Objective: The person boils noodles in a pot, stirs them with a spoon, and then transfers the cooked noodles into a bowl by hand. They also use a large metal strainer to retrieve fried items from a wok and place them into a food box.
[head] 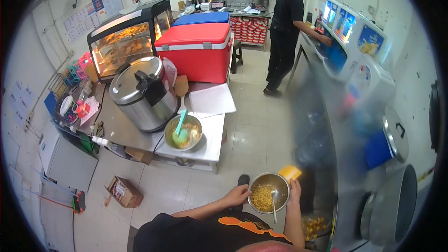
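Observation:
My left hand point(238, 195) grips the left rim of a stainless steel bowl point(282, 189), held in front of my body above the floor. Yellow noodles point(263, 197) lie in the bowl. A spoon point(274, 207) rests in it, its handle sticking out over the near rim. On the other side, my right hand point(295, 190) supports the bowl. A flat yellow item point(289, 172), perhaps a packet, lies against the bowl just beyond my right fingers; whether those fingers hold it too is unclear.
A white table point(206, 136) ahead left bears a mixing bowl point(169, 140) with a turquoise ladle point(181, 122), a large rice cooker point(150, 112) and a red cooler box point(196, 59). A steel counter point(322, 105) runs along the right. A person point(287, 24) stands at a drink dispenser point(350, 42). A cardboard box point(131, 196) sits on the floor.

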